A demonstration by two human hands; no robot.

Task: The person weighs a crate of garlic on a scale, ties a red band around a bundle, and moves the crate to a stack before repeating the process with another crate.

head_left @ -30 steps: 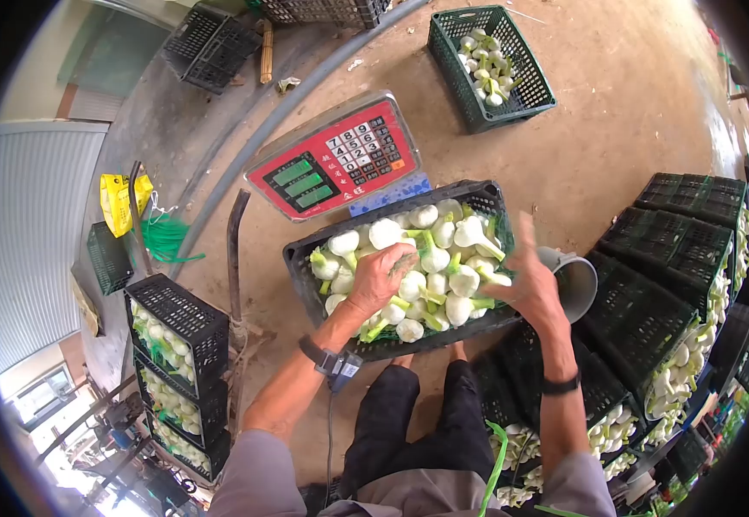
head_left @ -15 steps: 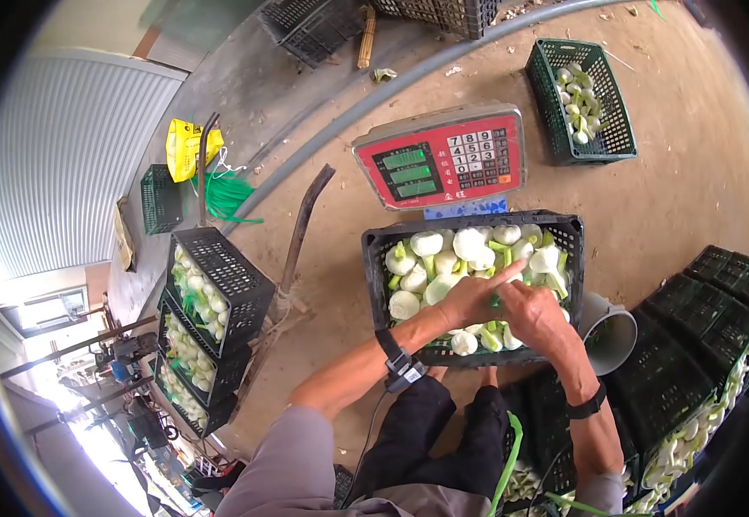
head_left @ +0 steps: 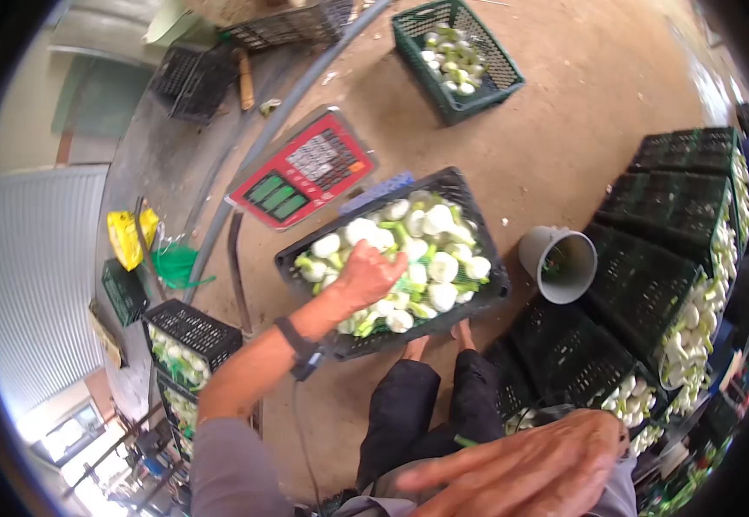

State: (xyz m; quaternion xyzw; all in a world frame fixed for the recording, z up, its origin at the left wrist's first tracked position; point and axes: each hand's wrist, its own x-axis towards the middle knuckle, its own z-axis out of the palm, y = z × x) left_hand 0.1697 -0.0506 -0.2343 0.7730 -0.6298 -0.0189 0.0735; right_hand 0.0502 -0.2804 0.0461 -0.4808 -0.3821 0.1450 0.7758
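A black plastic crate (head_left: 478,226) stands in front of me, filled with white bulbs (head_left: 437,221) with trimmed green stalks that look like fennel. My left hand (head_left: 369,277) is over the bulbs, its fingers curled and thumb stretched to the right; what they hold, if anything, is hidden. Green netting shows among the bulbs beside it. Close to the camera, my right hand (head_left: 530,465) is near my waist, fingers stretched out and blurred. A short piece of green strip (head_left: 465,441) shows beside its fingers. The red scale panel (head_left: 305,168) is beyond the crate.
A grey bucket (head_left: 534,250) is right of the crate, beside stacked dark crates (head_left: 650,224) of bulbs. A green crate (head_left: 499,77) with some bulbs stands farther back. More crates (head_left: 192,332) are stacked at left, near a yellow bag (head_left: 124,241) and green netting (head_left: 176,265).
My right hand has left the crate and come back toward my waist, close to the camera. My left hand stays over the bulbs. The view has turned, so the crate and scale appear tilted and farther left.
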